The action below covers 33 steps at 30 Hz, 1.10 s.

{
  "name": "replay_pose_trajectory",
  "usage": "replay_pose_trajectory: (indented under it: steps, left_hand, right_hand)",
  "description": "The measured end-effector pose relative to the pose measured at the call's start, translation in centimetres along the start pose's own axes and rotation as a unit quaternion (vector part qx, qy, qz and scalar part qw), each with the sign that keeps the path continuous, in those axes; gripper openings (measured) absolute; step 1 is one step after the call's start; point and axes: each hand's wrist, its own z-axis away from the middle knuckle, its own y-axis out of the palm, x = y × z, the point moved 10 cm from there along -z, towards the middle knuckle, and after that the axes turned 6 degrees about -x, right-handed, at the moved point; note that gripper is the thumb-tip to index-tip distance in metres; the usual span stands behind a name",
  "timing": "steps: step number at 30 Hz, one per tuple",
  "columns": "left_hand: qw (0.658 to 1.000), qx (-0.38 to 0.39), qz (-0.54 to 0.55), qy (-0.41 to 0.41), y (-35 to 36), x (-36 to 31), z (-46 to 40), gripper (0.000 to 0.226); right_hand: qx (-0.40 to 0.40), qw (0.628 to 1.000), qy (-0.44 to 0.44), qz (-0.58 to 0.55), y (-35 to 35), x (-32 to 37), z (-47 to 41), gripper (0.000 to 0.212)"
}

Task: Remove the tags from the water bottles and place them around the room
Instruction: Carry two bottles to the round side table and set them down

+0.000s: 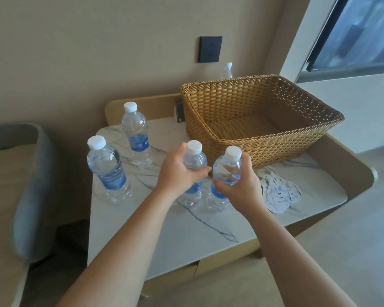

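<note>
left hand [179, 171] clamped around left bottle [192, 173], right hand [239, 185] around right bottle [225, 178] — both upright on marble table [164, 229], side by side; removed tags [279, 196] just right.

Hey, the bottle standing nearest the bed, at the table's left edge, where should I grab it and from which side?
Grip the near-left bottle around its upper body, just above the blue label, coming from the right. It stands upright and apart from the others, with the table edge and bed close on its left. The left hand is nearest, but it is holding another bottle.
</note>
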Motion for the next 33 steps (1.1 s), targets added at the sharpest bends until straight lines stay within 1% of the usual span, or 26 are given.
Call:
replay_pose_trajectory:
  steps: [4, 8, 14, 18, 21, 29, 31, 33]
  left_hand:
    - [0.999, -0.020, 0.026, 0.019, -1.4, -1.1, 2.5, 0.054]
    - [0.998, -0.048, 0.042, -0.007, -2.8, -1.1, 4.7, 0.051]
    - [0.995, -0.092, 0.027, -0.015, -3.9, -1.7, 7.7, 0.049]
    - [0.993, -0.113, 0.014, -0.035, -4.0, -2.4, 9.6, 0.044]
    - [0.990, -0.126, -0.010, -0.059, -3.9, -2.8, 11.0, 0.046]
    - [0.971, -0.187, -0.049, -0.143, -5.2, -3.4, 16.3, 0.054]
    - [0.962, -0.216, -0.062, -0.154, -6.3, -3.6, 18.3, 0.055]
    - [0.946, -0.263, -0.079, -0.170, -7.9, -3.7, 20.6, 0.053]
  right_hand:
    - [0.021, 1.000, -0.007, 0.004, -0.1, 0.1, 1.7, 0.068]
    - [0.040, 0.999, -0.018, 0.004, 0.1, 0.4, 2.7, 0.071]
    - [0.082, 0.995, -0.047, -0.003, 0.4, 0.6, 2.8, 0.072]
    - [0.119, 0.990, -0.073, -0.023, 0.5, 0.8, 3.5, 0.070]
    - [0.146, 0.984, -0.091, -0.039, 0.6, 1.0, 4.1, 0.072]
    - [0.249, 0.953, -0.149, -0.089, 1.4, 2.4, 7.0, 0.071]
    - [0.278, 0.940, -0.168, -0.103, 2.1, 3.0, 8.2, 0.068]
    - [0.311, 0.926, -0.179, -0.116, 3.1, 3.7, 9.7, 0.067]
